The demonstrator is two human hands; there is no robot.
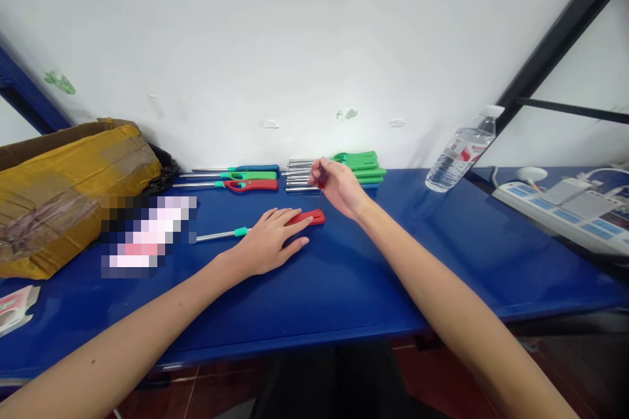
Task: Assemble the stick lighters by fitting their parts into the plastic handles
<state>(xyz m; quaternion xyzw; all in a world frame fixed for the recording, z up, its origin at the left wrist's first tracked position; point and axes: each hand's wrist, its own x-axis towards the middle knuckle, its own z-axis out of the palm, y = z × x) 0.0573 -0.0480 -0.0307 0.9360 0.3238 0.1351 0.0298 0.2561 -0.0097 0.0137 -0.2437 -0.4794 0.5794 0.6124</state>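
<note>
My left hand (275, 240) lies flat with its fingers spread over a long-nosed red gas lighter (318, 217), pressing it against the table. The lighter's silver tube and turquoise collar stick out to the left; most of its handle is under my fingers. In my right hand (340, 188), closed fingers grip a small screwdriver (322, 178) with a dark red handle. Its thin shaft points down, with the tip at the right end of the red handle. Behind my right hand, several green-handled lighters (363, 160) lie stacked, partly hidden.
Blue, green and red lighters (253, 184) lie at the back left of the blue table (304, 314). A taped cardboard box (83, 190) and a pixelated patch are on the left. To the right are a water bottle (459, 154) and a white power strip (565, 209).
</note>
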